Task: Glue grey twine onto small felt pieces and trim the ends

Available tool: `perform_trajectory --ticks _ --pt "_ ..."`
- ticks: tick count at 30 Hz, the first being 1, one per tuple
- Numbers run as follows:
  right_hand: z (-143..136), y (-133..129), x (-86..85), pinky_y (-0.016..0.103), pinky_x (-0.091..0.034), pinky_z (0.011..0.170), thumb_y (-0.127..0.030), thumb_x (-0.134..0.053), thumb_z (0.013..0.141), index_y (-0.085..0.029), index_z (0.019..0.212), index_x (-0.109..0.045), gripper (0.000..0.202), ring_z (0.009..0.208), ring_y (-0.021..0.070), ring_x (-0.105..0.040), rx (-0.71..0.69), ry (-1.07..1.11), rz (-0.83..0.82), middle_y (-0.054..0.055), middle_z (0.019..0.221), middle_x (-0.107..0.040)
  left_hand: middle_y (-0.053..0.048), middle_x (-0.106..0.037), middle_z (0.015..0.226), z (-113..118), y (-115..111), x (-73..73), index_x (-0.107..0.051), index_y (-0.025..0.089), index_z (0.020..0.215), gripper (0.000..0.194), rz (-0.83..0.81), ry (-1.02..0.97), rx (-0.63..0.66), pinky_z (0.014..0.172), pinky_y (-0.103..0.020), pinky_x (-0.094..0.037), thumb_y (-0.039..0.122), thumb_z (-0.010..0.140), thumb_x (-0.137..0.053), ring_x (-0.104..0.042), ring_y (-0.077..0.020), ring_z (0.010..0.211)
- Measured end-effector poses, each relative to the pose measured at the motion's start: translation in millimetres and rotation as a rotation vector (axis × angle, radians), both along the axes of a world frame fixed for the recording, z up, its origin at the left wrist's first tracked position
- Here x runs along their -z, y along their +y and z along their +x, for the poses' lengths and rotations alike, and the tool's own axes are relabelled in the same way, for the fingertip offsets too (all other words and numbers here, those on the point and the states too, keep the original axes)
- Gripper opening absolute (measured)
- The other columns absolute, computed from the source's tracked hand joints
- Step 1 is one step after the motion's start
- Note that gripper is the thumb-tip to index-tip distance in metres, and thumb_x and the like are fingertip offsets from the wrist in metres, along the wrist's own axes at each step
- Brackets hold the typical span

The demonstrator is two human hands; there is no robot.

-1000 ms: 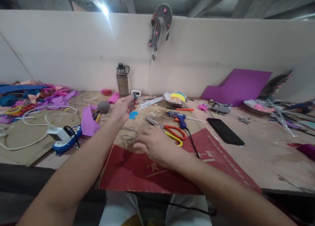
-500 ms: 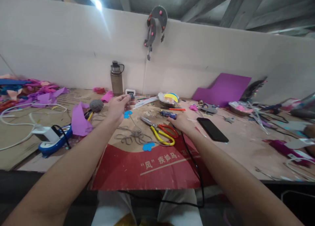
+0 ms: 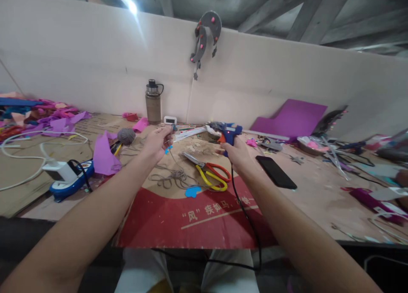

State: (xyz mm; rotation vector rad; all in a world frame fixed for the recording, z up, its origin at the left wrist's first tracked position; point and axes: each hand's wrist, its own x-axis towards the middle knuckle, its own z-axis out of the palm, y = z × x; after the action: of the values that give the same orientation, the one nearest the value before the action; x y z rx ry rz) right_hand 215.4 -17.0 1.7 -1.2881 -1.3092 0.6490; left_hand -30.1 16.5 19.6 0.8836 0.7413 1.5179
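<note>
My right hand [image 3: 235, 152] is wrapped round the handle of a blue glue gun [image 3: 232, 133], held up off the cardboard [image 3: 153, 229] with its nozzle toward the left. A black cord runs down from its handle. Between the fingertips of my left hand [image 3: 157, 142] is a small dark grey-blue piece [image 3: 173, 127], its shape too small to make out. Grey yarn [image 3: 174, 178] trails below that hand and lies in loops on the cardboard. Scissors [image 3: 210, 174] with red and yellow handles rest beside the yarn. A blue felt cutout [image 3: 193, 192] lies near them.
Toward the back stand a bottle [image 3: 153, 103] and a small white device [image 3: 170, 120]. A phone [image 3: 276, 172] lies to the right. On the left are a power strip [image 3: 72, 186], a grey yarn ball [image 3: 126, 135] and felt scraps [image 3: 60, 123]. A purple sheet [image 3: 296, 118] leans against the wall.
My right hand has lifted the glue gun off the cardboard and now holds it upright by the handle. My left hand keeps its pinch, nearly in place. The view has shifted slightly.
</note>
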Motion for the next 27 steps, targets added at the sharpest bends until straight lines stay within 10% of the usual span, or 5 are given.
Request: perform_trajectory --ticks 6,12,27 --pt "-56 -29 -15.5 0.034 -0.052 0.069 -0.034 -0.054 0.083 -0.018 0.098 -0.054 0.021 0.065 0.0152 -0.06 -0.154 -0.109 0.262 0.002 0.079 -0.062 0.001 -0.061 0.062 3 -3 1.0 -0.062 0.015 0.072 0.009 -0.053 0.037 0.002 0.042 -0.015 -0.041 0.016 0.068 -0.07 -0.05 -0.0052 0.047" --pt "-49 -29 6.8 0.045 -0.048 0.087 -0.031 -0.05 0.086 -0.019 0.102 -0.054 0.02 0.091 0.024 -0.059 -0.129 -0.343 0.346 0.009 0.095 -0.063 0.001 -0.061 0.064 6 -1 6.7 -0.063 0.014 0.073 0.006 -0.126 0.042 -0.001 0.043 -0.015 -0.042 0.017 0.071 -0.068 -0.051 -0.0042 0.047" --pt "-51 -41 -1.7 0.047 -0.047 0.088 -0.025 -0.048 0.087 -0.017 0.118 -0.053 0.033 0.095 0.0274 -0.059 -0.135 -0.451 0.243 0.014 0.106 -0.064 0.001 -0.059 0.066 14 -10 8.1 -0.063 0.014 0.07 0.013 -0.032 0.185 -0.032 0.046 -0.017 -0.039 0.024 0.066 -0.071 -0.051 -0.006 0.054"
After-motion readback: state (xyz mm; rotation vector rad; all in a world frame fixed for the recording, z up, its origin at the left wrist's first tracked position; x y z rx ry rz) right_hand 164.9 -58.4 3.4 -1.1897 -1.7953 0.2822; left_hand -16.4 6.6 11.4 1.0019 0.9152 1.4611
